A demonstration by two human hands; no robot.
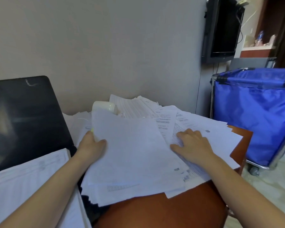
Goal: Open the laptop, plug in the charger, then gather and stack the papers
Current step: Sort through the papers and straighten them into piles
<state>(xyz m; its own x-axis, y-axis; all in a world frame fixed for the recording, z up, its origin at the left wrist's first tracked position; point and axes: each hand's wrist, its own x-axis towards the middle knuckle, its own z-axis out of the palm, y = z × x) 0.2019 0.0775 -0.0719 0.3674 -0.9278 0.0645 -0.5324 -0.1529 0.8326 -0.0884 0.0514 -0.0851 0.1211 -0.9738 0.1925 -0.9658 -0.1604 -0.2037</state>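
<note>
Loose papers (135,153) lay fanned on the surface (163,211), right of the open laptop (26,119). The left grip (90,143) pinched the top sheets' edge nearest the laptop. The right grip (194,145) lay flat, fingers spread, on printed sheets farther from it. Judged: sheets light, limp, slippery; best taken at both side edges.

Your left hand (90,143) pinches the edge of a lifted sheaf of papers (132,152), while your right hand (192,143) lies flat on printed sheets (220,129) spread over the brown table (163,209); the open laptop (23,120) stands at left.
</note>
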